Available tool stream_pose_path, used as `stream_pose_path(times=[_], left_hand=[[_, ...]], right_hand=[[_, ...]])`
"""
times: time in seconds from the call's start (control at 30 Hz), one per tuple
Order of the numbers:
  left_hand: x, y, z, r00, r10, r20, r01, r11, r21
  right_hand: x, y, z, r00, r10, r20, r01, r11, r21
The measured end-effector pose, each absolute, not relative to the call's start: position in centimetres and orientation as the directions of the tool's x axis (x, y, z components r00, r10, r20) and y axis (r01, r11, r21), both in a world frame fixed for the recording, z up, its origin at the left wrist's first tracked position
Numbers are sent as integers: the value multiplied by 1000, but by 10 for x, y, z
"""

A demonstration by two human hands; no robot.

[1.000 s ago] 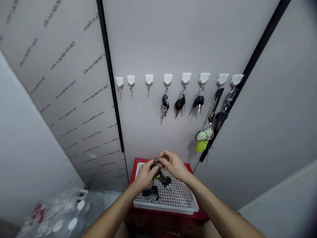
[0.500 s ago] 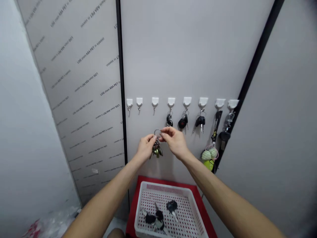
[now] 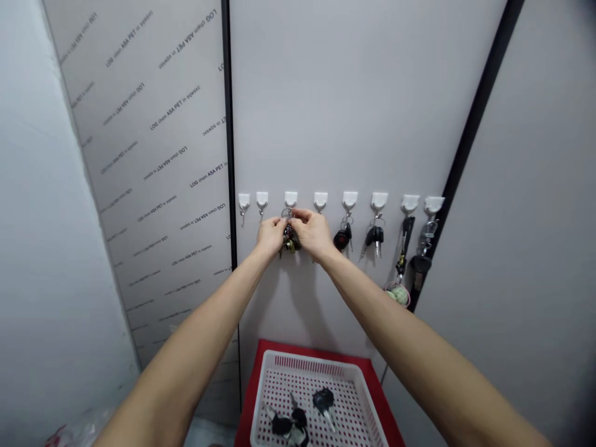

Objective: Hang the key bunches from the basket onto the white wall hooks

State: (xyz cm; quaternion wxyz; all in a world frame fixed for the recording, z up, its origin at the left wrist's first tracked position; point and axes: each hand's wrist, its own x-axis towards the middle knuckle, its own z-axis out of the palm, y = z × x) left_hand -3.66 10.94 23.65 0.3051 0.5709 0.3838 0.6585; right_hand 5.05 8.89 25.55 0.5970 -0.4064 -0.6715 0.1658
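Note:
A bunch of keys [image 3: 290,243] on a metal ring is pinched between my two hands, up against the wall. My left hand [image 3: 272,236] grips it from the left, fingers closed. From the right, my right hand [image 3: 311,233] pinches the ring with thumb and forefinger. The ring is level with the third white hook [image 3: 291,200] from the left, just under its plate. Whether the ring is over the hook's metal tip I cannot tell. My right hand covers most of what hangs from the fourth hook [image 3: 320,200].
Two bare hooks [image 3: 252,200] are at the left of the row. Black-headed keys [image 3: 343,237], more keys [image 3: 374,236] and a black strap [image 3: 406,239] hang to the right. Below, a white perforated basket [image 3: 316,361] holds loose keys [image 3: 324,400] on a red surface [image 3: 386,403].
Both hands have risen from the basket to the row of hooks, carrying the bunch of keys. Black-headed keys are left in the basket. The view has tilted upward.

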Motion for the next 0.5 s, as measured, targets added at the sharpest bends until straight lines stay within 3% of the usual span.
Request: stream_pose_path(times=[0.33,0.5], left_hand=[[-41,99,218,-181,840,511,59,-509,859],[-52,80,172,-217,829,516,164,-490,856]], right_hand=[[57,75,241,-33,715,699,438,639,-632],[70,55,192,-144,651,745,433,719,-544]])
